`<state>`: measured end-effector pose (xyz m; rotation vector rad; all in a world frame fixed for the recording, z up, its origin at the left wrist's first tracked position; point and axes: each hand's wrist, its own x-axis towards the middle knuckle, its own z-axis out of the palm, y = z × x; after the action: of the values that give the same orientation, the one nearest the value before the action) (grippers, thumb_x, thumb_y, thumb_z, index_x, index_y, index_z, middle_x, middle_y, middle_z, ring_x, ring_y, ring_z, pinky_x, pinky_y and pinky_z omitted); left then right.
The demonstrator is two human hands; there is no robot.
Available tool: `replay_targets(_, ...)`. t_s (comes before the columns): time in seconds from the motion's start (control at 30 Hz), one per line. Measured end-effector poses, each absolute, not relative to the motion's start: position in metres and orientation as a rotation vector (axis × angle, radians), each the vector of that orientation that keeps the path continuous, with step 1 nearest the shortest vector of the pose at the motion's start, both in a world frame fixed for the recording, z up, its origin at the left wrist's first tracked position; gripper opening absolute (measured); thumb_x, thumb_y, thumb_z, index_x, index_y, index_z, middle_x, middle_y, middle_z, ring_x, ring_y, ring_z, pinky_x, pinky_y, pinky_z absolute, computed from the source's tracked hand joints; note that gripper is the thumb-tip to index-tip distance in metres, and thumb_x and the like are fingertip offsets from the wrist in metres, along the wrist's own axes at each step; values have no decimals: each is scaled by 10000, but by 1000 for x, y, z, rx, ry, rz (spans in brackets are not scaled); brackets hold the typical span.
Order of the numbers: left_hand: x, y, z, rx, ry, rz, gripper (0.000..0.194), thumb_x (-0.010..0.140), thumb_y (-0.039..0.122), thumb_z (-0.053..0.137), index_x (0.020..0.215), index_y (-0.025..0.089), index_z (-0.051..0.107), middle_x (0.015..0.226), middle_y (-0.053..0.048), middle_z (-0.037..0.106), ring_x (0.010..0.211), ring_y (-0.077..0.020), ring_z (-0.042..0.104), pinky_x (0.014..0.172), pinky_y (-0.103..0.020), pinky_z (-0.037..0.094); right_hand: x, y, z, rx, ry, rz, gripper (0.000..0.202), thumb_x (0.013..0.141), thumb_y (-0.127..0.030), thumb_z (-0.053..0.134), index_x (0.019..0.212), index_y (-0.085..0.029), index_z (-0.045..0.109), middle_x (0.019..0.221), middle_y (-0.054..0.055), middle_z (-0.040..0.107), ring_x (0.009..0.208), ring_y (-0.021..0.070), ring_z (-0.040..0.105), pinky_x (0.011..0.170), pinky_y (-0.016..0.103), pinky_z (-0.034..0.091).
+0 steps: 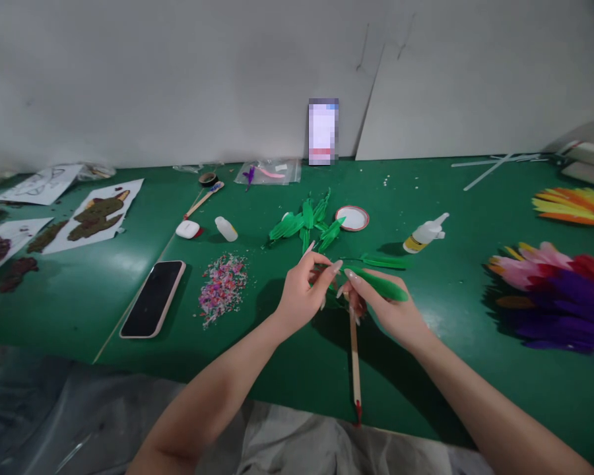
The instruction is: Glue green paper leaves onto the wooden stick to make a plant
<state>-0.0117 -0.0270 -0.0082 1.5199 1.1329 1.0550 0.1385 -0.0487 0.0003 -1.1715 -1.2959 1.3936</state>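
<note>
Over the green table, a green feather (pixel 386 285) lies along the fingers of my right hand (pixel 393 313), pinched between thumb and fingers. My left hand (pixel 304 290) meets it at its narrow end, thumb and fingertips pressed together there. Below the fingers a wooden stick (pixel 355 363) with a red tip points toward me; whether a hand grips its upper end I cannot tell. Just beyond my hands are several green feathers (pixel 304 221) in a spread cluster. Another green feather (pixel 386 262) lies flat to the right, near a round white lid (pixel 352 218) with a red rim.
A glue bottle (pixel 423 235) stands right of the lid. Purple feathers (pixel 569 316) and yellow-orange feathers (pixel 574 206) lie at the right. Leftward are colourful bits (pixel 224 288), a small white bottle (pixel 226 229) and a dark phone (pixel 153 299). A lit phone (pixel 323 132) leans on the wall.
</note>
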Motion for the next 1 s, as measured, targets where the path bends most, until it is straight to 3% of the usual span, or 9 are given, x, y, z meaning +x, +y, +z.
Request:
replay_targets(0.43, -11, -28, -10, 1535, 1091, 1062, 239, 917, 373, 353, 844, 173, 461, 588, 55, 472, 383, -41, 433, 405, -172, 373, 138, -50, -1, -1225, -1341, 1303, 317, 845, -408, 533, 665, -155, 600, 481, -23, 523, 423, 83, 489, 426, 200, 422)
replay_targets(0.7, -12, -28, -10, 1598, 1111, 1044, 187, 867, 357, 475, 866, 171, 464, 590, 47, 497, 451, -61, 469, 457, -185, 382, 138, -50, 0, -1224, -1346, 1317, 328, 845, -421, 528, 672, -152, 604, 477, -17, 531, 427, 92, 501, 424, 207, 433)
replay_targets(1.0, -12, -28, -9, 1728, 1157, 1011, 201, 916, 354, 354, 861, 182, 442, 558, 46, 463, 494, -94, 468, 519, -225, 376, 137, -51, -1, -1221, -1326, 1349, 336, 846, -433, 521, 671, -157, 600, 462, -19, 531, 415, 95, 501, 419, 206, 434)
